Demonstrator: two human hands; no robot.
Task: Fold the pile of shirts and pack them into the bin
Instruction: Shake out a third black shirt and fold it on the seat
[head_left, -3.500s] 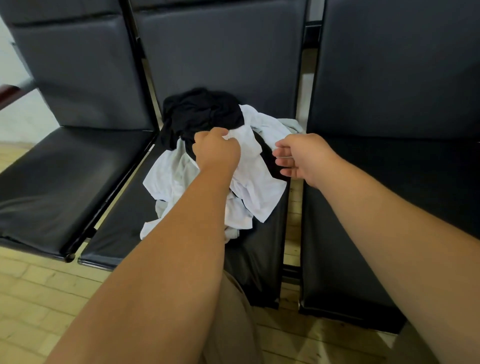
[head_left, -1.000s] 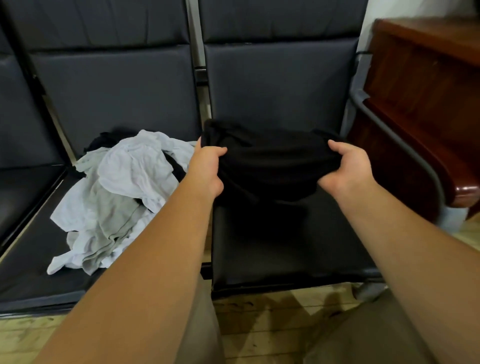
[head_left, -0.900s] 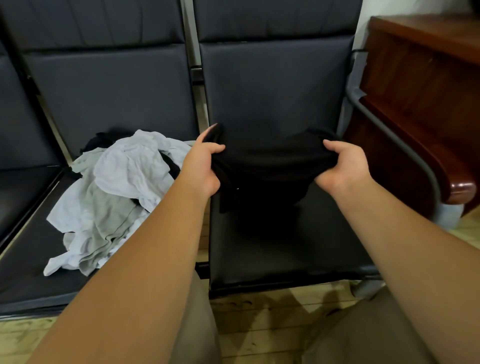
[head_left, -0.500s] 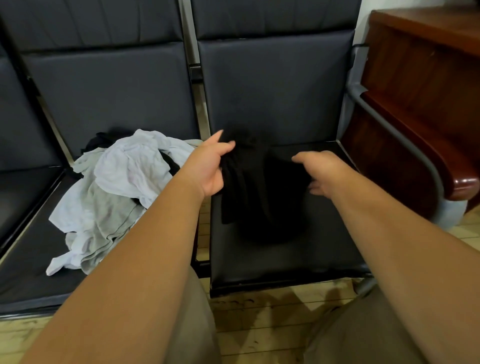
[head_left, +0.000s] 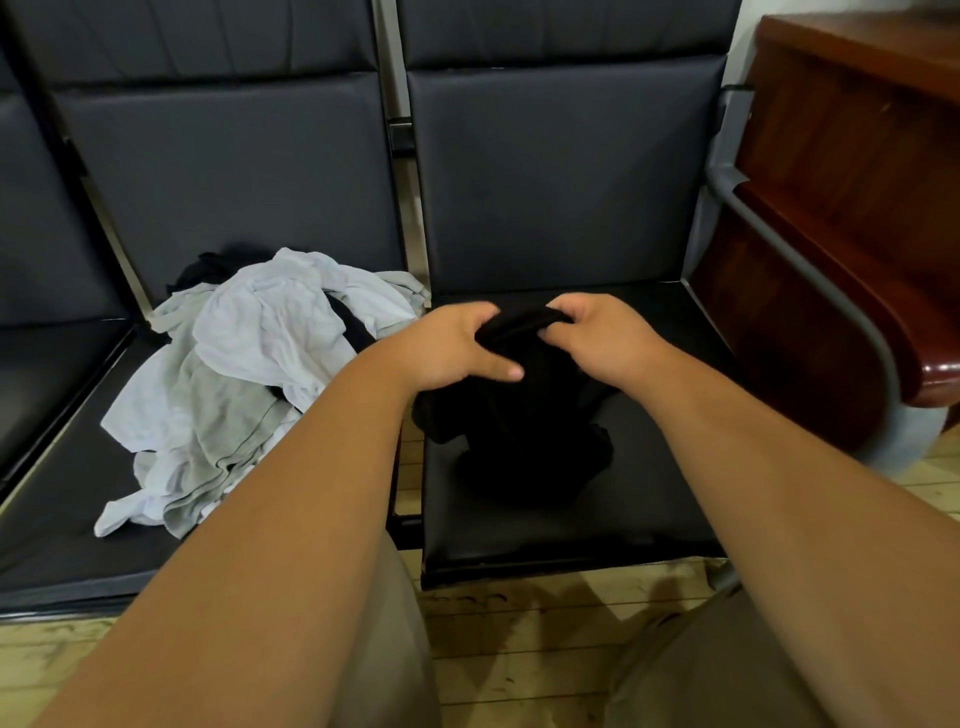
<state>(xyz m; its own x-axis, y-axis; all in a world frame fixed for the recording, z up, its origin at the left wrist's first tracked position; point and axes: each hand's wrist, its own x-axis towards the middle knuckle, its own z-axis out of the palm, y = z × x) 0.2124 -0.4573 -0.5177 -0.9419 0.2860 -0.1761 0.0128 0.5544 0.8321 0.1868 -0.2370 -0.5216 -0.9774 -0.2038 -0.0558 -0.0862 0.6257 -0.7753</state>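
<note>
Head view: crumpled black shirt (head_left: 519, 415) bunched on the black padded seat (head_left: 649, 499).
Left grip (head_left: 447, 348) and right grip (head_left: 602, 338) each pinch its top edge, close together; likely first fold, so next it needs spreading flat.

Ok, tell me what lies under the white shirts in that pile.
Black fabric peeks out behind the white shirts and in a gap among them; a grey garment shows lower down. All rest on the dark seat. How many are buried cannot be seen.
</note>
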